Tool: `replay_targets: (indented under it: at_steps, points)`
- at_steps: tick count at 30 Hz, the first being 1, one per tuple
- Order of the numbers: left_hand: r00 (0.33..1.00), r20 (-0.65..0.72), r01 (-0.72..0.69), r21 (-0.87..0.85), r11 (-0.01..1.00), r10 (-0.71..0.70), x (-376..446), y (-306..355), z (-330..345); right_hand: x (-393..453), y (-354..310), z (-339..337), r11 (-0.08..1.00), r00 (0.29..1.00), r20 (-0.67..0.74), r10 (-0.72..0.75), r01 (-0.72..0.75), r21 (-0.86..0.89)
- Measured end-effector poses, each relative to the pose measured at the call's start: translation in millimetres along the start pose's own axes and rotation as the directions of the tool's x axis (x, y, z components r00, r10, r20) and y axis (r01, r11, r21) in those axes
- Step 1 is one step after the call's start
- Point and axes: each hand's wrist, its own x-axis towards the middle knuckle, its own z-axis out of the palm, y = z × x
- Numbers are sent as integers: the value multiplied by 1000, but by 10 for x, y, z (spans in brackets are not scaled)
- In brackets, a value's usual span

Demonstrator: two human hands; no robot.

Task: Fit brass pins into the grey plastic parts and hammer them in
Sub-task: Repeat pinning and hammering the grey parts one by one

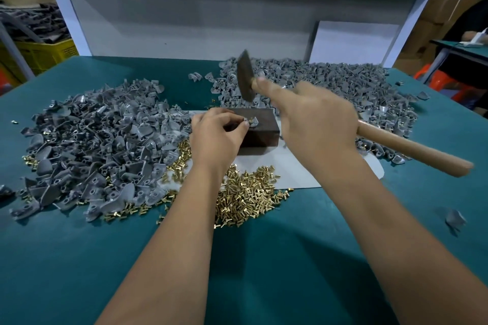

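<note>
Pinching the grey plastic part [252, 123] on the dark block [260, 129] mid-surface, our left hand [216, 134] steadies its brass pin [250, 120]. Our right hand [314, 119] grips the raised hammer [245, 79]; we should strike squarely, keeping fingertips clear.

We see the block [257, 126] at the centre of the table [79, 258], lying on a sheet [295, 169], with one plastic part [252, 122] on top of it. A heap of parts [92, 150] lies at nine o'clock from the block and another heap [343, 87] at one o'clock. The pins [245, 198] lie at six o'clock, and the hammer [290, 103] is above the block toward two o'clock.
</note>
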Motion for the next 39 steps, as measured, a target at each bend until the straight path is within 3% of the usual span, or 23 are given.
replay_targets:
  at_steps: [3,12,16,20,24,26,29,31,35,39]
  points:
    - [1000,1,-3,49,999,3,13,14,-11,-25,-2,31,996,975,214,-63,76,-54]
    - [1000,-11,8,9,1000,-8,12,14,-2,128,12,-20,996,998,68,10,-4,-84]
    - [1000,15,-10,67,998,9,21,18,-17,65,25,71,997,972,231,-45,57,-48]
    - [1000,9,17,26,1000,-17,2,42,-31,186,104,23,1000,988,153,29,-27,-15]
    - [1000,13,21,12,1000,-22,-8,62,-39,306,169,-35,974,985,83,154,-166,156]
    - [999,16,32,-6,999,-32,-11,65,-45,271,162,-34,965,971,151,185,-208,159]
    - [999,23,30,25,999,-31,-6,70,-53,144,127,34,980,917,379,126,-173,93]
    - [999,25,33,25,999,-33,-8,74,-53,162,140,19,978,916,379,127,-179,104]
    - [999,18,51,-34,998,-50,-6,62,-41,192,118,5,949,962,174,209,-242,203]
    - [1000,19,23,17,1000,-23,11,46,-44,135,51,70,991,917,383,106,-131,40]
